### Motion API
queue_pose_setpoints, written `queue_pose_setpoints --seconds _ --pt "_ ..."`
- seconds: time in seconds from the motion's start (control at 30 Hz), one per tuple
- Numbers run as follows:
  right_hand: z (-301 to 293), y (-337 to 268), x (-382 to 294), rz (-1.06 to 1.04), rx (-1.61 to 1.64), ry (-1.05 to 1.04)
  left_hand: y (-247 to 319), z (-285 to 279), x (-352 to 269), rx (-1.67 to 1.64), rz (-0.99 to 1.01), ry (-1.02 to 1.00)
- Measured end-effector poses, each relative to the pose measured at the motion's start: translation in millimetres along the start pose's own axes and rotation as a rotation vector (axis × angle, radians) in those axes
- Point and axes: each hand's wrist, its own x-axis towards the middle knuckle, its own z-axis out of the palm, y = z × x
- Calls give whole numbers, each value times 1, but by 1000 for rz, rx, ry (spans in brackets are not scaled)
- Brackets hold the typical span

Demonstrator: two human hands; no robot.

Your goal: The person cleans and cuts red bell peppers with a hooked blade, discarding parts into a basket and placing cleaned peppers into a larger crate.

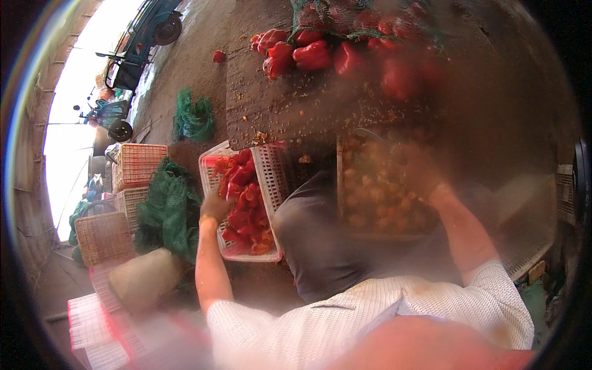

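My left hand [215,206] is at the left side of a white plastic crate [270,175] filled with cut red bell pepper pieces [245,199]; whether it grips a piece or the crate cannot be made out. My right hand [416,169] is over a wooden-edged box [341,185] of yellowish-orange pepper cores [379,199]. A blur covers that hand, so its fingers are hard to see. Close to it a thin, curved, shiny thing [368,134] shows, perhaps a blade. Beyond, whole red bell peppers [312,55] lie on a seed-strewn board [277,108], partly under green netting [342,18].
Green net bags [166,208] lie left of the crate, with another green net [192,115] farther off. Stacked plastic crates [138,162] and a pale cylindrical object [145,280] stand at the left. A cargo tricycle [127,74] is at the far left. One red pepper [219,56] lies on the ground.
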Motion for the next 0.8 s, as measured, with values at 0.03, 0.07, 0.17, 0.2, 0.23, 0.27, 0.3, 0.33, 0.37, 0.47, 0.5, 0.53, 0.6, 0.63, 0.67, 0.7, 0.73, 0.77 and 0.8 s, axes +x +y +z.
queue_pose_setpoints --seconds 0.03,0.07,0.17,0.2,0.23,0.27,0.3,0.33,0.37,0.47,0.5,0.53,0.6,0.63,0.67,0.7,0.73,0.77,0.8 --pt "0 -2 -1 46 54 -31 28 -18 18 -72 102 108" --pt "-1 -6 1 68 78 -44 60 -41 36 -146 204 212" --pt "1 -12 7 90 95 -51 170 -104 102 -234 415 376" --pt "3 -12 11 88 98 -52 199 -117 131 -198 463 418" --pt "11 -4 17 76 117 -66 226 -129 160 -161 509 461" --pt "18 4 24 68 131 -78 261 -141 187 -168 508 419" --pt "27 8 29 16 84 -73 287 -152 215 -170 499 378" --pt "37 11 30 -42 40 -80 298 -151 252 -150 548 346" --pt "39 5 36 -3 13 -135 299 -139 294 -127 585 313" --pt "31 -12 42 50 73 -133 317 -126 345 67 619 208" --pt "28 -16 40 58 128 -99 328 -126 350 164 620 174" --pt "25 -16 42 100 144 -130 334 -118 350 62 580 142" --pt "23 -17 47 172 192 -197 330 -100 335 -124 483 77" --pt "24 -23 48 171 214 -203 313 -93 337 37 585 149" --pt "26 -28 47 169 235 -211 293 -85 334 208 676 234" --pt "26 -33 47 163 255 -214 272 -78 333 375 756 335" --pt "14 -40 46 201 285 -244 268 -70 322 9 732 277" --pt "-2 -51 45 235 320 -273 260 -65 309 -362 715 238" --pt "-14 -52 40 286 352 -290 265 -57 286 -715 707 130"
